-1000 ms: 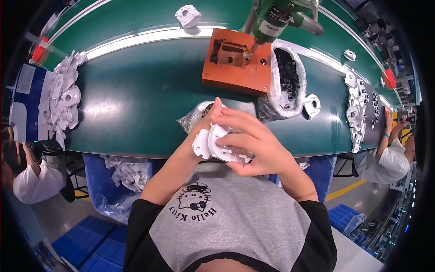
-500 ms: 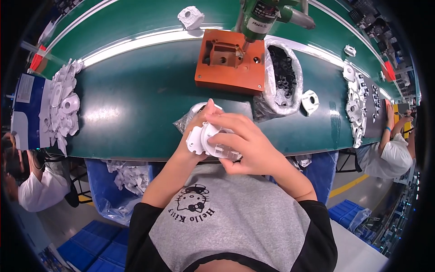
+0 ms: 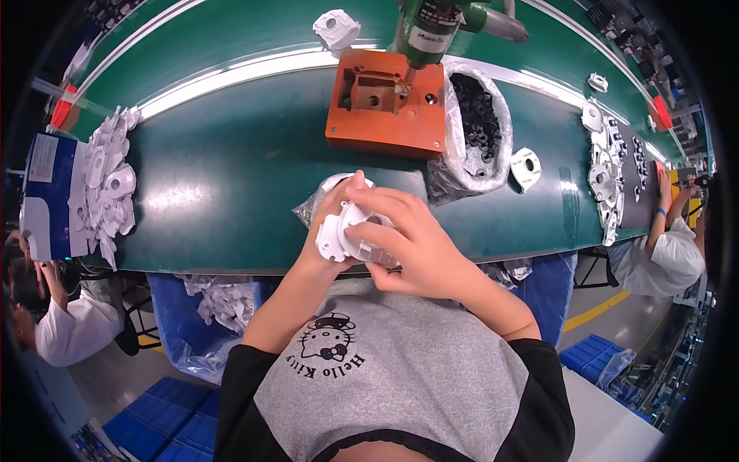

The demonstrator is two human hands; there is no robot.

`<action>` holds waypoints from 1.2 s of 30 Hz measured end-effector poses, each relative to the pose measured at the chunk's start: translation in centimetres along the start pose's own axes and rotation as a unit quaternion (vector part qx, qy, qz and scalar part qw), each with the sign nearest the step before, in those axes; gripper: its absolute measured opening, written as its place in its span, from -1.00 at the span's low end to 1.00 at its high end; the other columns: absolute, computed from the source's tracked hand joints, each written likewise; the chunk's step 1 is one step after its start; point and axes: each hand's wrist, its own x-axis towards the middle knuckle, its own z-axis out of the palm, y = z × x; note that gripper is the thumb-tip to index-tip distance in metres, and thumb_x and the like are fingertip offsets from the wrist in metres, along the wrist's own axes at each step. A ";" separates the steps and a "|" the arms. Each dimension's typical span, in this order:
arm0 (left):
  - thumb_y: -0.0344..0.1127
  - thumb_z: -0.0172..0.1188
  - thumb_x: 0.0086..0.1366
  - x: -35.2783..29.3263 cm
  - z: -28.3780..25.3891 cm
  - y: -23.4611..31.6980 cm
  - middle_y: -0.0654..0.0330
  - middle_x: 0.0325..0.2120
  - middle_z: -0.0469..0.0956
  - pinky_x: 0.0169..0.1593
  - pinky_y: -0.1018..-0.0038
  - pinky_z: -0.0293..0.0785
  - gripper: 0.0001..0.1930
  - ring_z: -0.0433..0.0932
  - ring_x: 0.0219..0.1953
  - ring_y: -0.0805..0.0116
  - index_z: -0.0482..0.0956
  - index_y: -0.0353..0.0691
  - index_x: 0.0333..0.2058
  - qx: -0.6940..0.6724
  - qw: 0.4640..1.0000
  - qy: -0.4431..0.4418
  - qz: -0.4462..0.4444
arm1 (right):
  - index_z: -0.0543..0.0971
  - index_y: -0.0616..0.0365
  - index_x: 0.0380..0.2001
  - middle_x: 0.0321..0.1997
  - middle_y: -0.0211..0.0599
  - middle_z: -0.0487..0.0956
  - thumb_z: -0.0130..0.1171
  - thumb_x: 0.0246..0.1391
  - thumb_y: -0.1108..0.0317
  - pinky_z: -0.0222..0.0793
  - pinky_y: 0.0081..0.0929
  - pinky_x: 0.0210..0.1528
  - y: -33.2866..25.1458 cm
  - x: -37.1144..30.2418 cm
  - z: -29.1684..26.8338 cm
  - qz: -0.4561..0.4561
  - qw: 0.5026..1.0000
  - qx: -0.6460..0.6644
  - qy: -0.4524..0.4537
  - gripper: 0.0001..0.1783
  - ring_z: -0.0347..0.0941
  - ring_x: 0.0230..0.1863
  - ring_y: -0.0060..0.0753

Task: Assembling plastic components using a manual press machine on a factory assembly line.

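Close in front of my body, both hands are closed round a white plastic housing (image 3: 331, 239) with a flat flange and a rounded, partly see-through section. My left hand (image 3: 329, 212) is wrapped round its left and far side, mostly hidden behind it. From the right, my right hand (image 3: 412, 239) grips it, the index finger over the top and the thumb underneath. Just beyond my hands lies a clear bag of small parts (image 3: 308, 209), largely covered by the left hand. An orange fixture block (image 3: 385, 127) stands farther off, under a green press head (image 3: 427, 35).
Right of the block is a plastic-lined container of small black parts (image 3: 479, 123), with a white housing (image 3: 526, 170) beside it. White parts are heaped at left (image 3: 108, 185) and right (image 3: 602, 181). Below the edge hangs a blue bin (image 3: 181, 323). Another person (image 3: 662, 246) works at far right.
The housing has turned slightly between my hands, and the right fingers have shifted a little over it. My view has moved slightly; the things on the bench look unmoved.
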 end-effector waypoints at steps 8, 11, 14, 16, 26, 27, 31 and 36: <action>0.10 -0.12 0.39 0.1 -0.2 1.7 0.29 -0.39 0.52 -0.33 0.57 0.50 -0.59 0.55 -0.39 0.52 0.44 -0.15 -0.25 0.005 0.989 -0.120 -0.088 | 0.38 0.01 0.08 0.26 -0.08 0.23 0.36 -0.33 0.36 0.21 -0.13 0.17 0.8 -0.2 -0.9 0.035 0.995 0.089 -0.010 -0.24 0.26 0.16 0.03; 0.09 -0.18 0.41 -0.2 0.3 2.1 0.18 -0.26 0.50 -0.16 0.52 0.50 -0.56 0.54 -0.22 0.45 0.37 -0.21 -0.16 0.039 0.989 -0.145 0.009 | 0.31 0.02 0.17 0.25 -0.01 0.20 0.41 -0.27 0.28 0.31 -0.20 0.11 1.3 -0.8 -0.9 0.086 0.991 0.098 0.019 -0.17 0.31 0.11 0.07; 0.10 -0.18 0.40 -0.8 1.2 1.8 0.15 -0.06 0.44 0.08 0.41 0.39 -0.53 0.45 0.01 0.37 0.34 -0.21 -0.02 -0.013 0.987 -0.155 0.048 | 0.27 0.07 0.19 0.13 0.00 0.25 0.44 -0.21 0.13 0.33 -0.23 0.07 1.7 -1.1 -1.0 0.109 0.987 0.090 0.071 -0.12 0.33 0.07 0.05; 0.12 -0.17 0.39 -1.1 1.5 1.0 0.16 0.05 0.38 0.19 0.32 0.25 -0.50 0.36 0.12 0.34 0.31 -0.15 0.07 -0.067 0.990 -0.116 0.032 | 0.22 0.10 0.21 0.11 0.03 0.25 0.44 -0.21 0.10 0.33 -0.23 0.05 2.1 -1.1 -1.1 0.108 0.987 0.060 0.104 -0.07 0.32 0.06 0.03; -0.44 0.08 0.31 -0.6 1.8 0.0 -0.02 -0.01 0.38 0.09 0.40 0.35 -0.66 0.40 0.03 0.34 0.17 -0.26 -0.02 0.075 0.976 -0.116 0.171 | 0.24 0.11 0.23 0.03 -0.05 0.40 0.38 -0.18 0.10 0.29 -0.21 0.04 3.2 -1.8 -0.7 0.133 0.985 0.026 0.105 -0.10 0.34 0.01 0.00; -0.44 0.07 0.32 -0.5 1.7 0.2 -0.02 -0.07 0.43 0.06 0.42 0.37 -0.68 0.45 -0.02 0.36 0.17 -0.27 -0.02 0.102 0.971 -0.109 0.186 | 0.24 0.11 0.23 0.03 -0.05 0.40 0.38 -0.18 0.10 0.29 -0.21 0.04 3.1 -1.9 -1.0 0.134 0.985 0.027 0.106 -0.10 0.34 0.01 0.00; -0.45 0.08 0.31 -0.4 1.5 1.3 0.02 -0.24 0.52 -0.09 0.53 0.45 -0.71 0.53 -0.21 0.43 0.21 -0.31 -0.06 0.206 0.948 -0.112 0.216 | 0.33 0.13 0.17 0.05 -0.13 0.44 0.32 -0.09 0.16 0.29 -0.27 0.06 3.9 -3.0 -2.4 0.126 0.986 0.074 0.079 -0.27 0.36 0.04 -0.08; -0.49 0.19 0.17 2.0 1.4 3.5 -0.03 -0.26 0.56 -0.22 0.42 0.51 -0.73 0.58 -0.30 0.28 0.34 -0.35 -0.18 0.580 0.666 -0.042 0.466 | 0.52 0.21 -0.12 -0.29 -0.17 0.52 0.23 -0.02 0.33 0.35 -0.34 -0.13 6.6 -4.5 -4.5 0.278 0.929 -0.088 0.229 -0.64 0.45 -0.20 -0.17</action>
